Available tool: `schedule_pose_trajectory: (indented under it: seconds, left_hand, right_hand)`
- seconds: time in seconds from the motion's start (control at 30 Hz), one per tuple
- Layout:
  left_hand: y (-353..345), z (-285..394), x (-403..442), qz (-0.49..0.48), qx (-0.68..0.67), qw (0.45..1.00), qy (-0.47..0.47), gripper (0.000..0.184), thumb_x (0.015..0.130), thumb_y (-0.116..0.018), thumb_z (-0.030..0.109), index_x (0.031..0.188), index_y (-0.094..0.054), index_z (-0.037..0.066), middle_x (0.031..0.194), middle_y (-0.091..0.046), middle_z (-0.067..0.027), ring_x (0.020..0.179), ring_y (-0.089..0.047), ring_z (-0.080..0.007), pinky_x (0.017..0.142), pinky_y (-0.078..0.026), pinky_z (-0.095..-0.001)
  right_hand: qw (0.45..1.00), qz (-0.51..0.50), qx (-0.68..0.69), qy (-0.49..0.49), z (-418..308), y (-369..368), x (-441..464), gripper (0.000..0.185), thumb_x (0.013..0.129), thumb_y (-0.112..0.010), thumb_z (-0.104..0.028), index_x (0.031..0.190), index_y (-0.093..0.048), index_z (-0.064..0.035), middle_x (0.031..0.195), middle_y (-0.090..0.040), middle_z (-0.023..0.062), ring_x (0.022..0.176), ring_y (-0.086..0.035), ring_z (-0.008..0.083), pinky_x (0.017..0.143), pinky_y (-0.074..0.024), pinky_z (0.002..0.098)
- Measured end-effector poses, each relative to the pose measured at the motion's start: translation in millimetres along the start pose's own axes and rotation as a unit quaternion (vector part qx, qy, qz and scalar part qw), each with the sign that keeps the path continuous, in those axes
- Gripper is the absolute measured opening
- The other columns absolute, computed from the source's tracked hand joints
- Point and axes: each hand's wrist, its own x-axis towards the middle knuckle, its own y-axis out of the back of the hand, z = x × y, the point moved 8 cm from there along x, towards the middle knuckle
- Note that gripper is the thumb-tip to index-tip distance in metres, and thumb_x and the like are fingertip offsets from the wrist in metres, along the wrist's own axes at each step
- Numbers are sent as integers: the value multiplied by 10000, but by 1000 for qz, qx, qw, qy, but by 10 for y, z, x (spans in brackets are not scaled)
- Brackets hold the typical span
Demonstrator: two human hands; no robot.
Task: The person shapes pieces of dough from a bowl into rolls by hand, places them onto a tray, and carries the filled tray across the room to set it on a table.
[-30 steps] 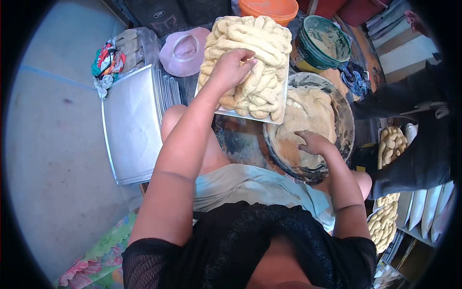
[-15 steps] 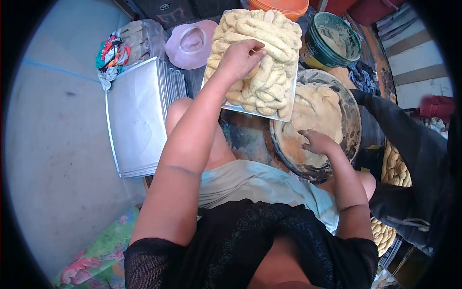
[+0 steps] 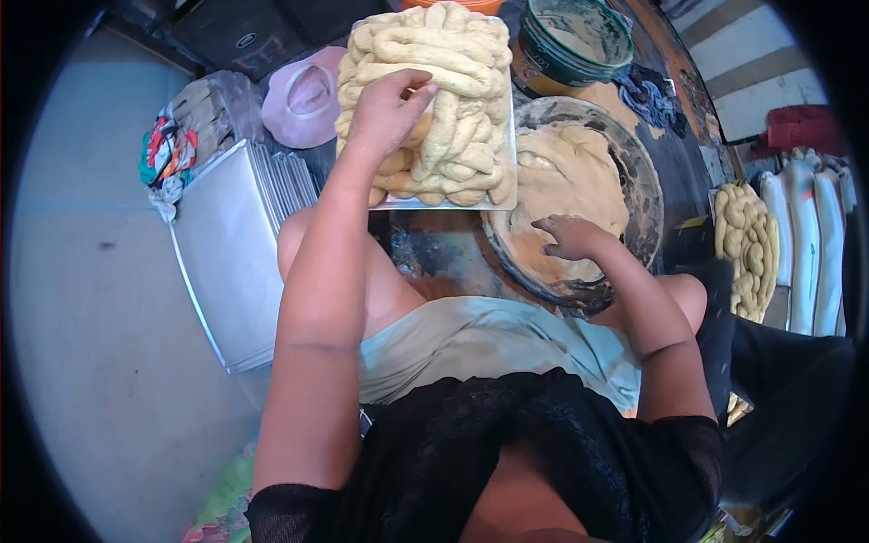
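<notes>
Over a metal tray heaped with thick pale-yellow dough twists, my left hand rests with its fingers curled down onto the pile. Whatever lies under the palm is partly hidden, and a gap shows between thumb and forefinger. My right hand is in a wide dark basin to the right, fingers apart and touching the beige, floury mass inside. The tray's right corner sits close to the basin's rim.
Stacked metal sheets stand at the left, near a pink hat. Green buckets are behind the basin. On the right, a person's dark-clothed leg lies near more dough twists and white bags.
My view has shifted, so the tray and basin appear further left. The dark-clothed person at the right has moved lower, uncovering dough twists and white bags. Both hands stay at the same places.
</notes>
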Motion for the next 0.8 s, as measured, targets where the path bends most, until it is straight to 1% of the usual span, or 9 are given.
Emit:
schedule_pose_trajectory:
  seconds: [0.1,0.2,0.33,0.43,0.53,0.63,0.8]
  left_hand:
    - [-13,-4,-16,-2,2,1000,6,337,870,-626,256,1099,-631,9,857,-662,-74,770,-598,-121,703,-481,-249]
    - [-5,18,-15,7,0,1000,17,324,836,-646,267,1056,-652,29,915,-680,-141,792,-652,-211,737,-510,-307]
    - [48,48,-7,23,11,999,27,313,844,-640,253,1056,-651,23,916,-683,-126,803,-650,-197,736,-507,-302]
    - [118,-7,17,50,-7,998,32,276,871,-628,228,1072,-649,40,850,-666,-52,772,-597,-107,719,-471,-240]
    - [230,-27,34,76,-16,996,35,259,871,-630,204,1063,-650,32,861,-660,-48,776,-591,-103,731,-467,-236]
    - [288,-57,42,101,-55,993,41,244,860,-625,195,1029,-655,20,883,-681,-79,776,-624,-137,741,-482,-259]
    - [295,-25,34,95,-36,994,33,240,859,-629,188,1025,-656,17,877,-681,-72,764,-619,-127,732,-479,-253]
  right_hand:
    - [1000,12,7,3,-21,32,10,582,809,-637,-325,1319,-450,-119,1235,-540,135,1113,-528,327,924,-433,428]
    - [1000,15,14,2,-35,44,11,582,813,-634,-323,1322,-446,-113,1233,-536,142,1113,-526,330,928,-427,431]
    - [1000,-1,20,11,-81,14,15,576,824,-621,-324,1324,-436,-105,1227,-530,154,1112,-520,341,939,-414,436]
    - [1000,-16,18,11,-125,17,-5,571,829,-619,-322,1325,-435,-107,1223,-530,151,1114,-519,341,937,-415,436]
    - [1000,-23,16,5,-117,3,1,570,832,-618,-323,1328,-434,-111,1221,-529,150,1115,-519,340,935,-416,435]
    - [999,-30,14,-3,-77,-11,9,572,834,-617,-327,1331,-432,-112,1222,-529,148,1118,-518,339,937,-415,435]
    - [999,-26,17,-14,30,-78,41,581,829,-623,-337,1327,-438,-102,1228,-531,146,1124,-517,337,944,-414,432]
